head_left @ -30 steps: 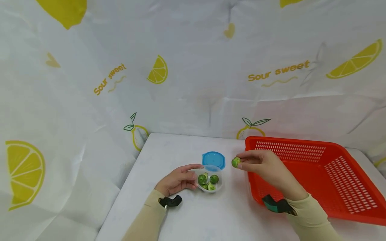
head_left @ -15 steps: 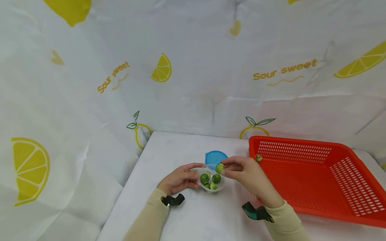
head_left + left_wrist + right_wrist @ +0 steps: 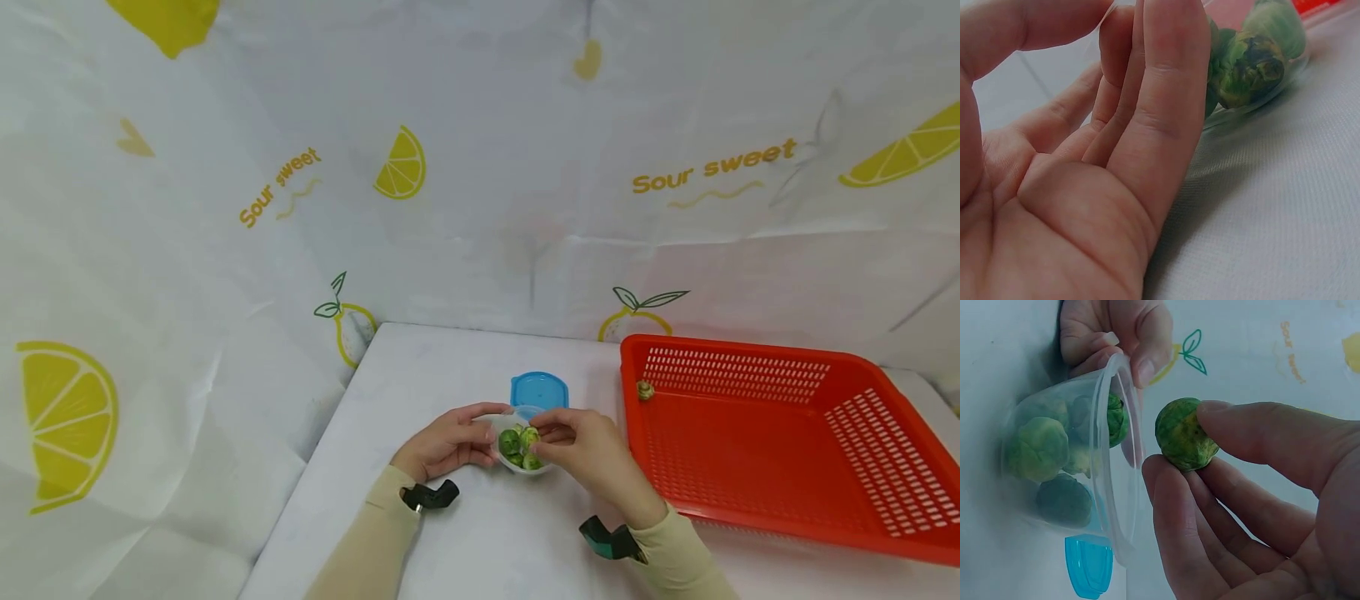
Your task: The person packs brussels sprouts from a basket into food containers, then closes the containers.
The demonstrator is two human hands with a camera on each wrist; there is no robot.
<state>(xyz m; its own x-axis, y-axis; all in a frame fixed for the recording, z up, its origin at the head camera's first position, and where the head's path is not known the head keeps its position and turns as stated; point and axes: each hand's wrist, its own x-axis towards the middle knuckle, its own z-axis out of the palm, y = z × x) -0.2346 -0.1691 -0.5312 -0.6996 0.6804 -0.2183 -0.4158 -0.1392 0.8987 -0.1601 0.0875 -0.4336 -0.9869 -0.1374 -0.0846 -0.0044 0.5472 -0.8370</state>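
Observation:
A small clear plastic container (image 3: 517,463) (image 3: 1124,506) (image 3: 1254,106) with several green Brussels sprouts (image 3: 511,442) (image 3: 1038,449) (image 3: 1249,62) sits on the white table. My left hand (image 3: 450,440) (image 3: 1116,125) (image 3: 1116,331) holds its left side, fingers against the wall and thumb on the rim. My right hand (image 3: 581,446) (image 3: 1260,506) pinches one sprout (image 3: 530,435) (image 3: 1185,433) between thumb and fingertips, right over the container's mouth. A blue lid (image 3: 539,391) (image 3: 1088,565) lies just behind the container.
A red perforated basket (image 3: 787,500) stands at the right with one pale sprout (image 3: 643,389) in its far left corner. A lemon-print cloth (image 3: 300,183) covers the back and left walls. The table edge (image 3: 300,508) runs down the left.
My right hand carried the sprout leftward from beside the basket to just over the container. The left hand stayed on the container.

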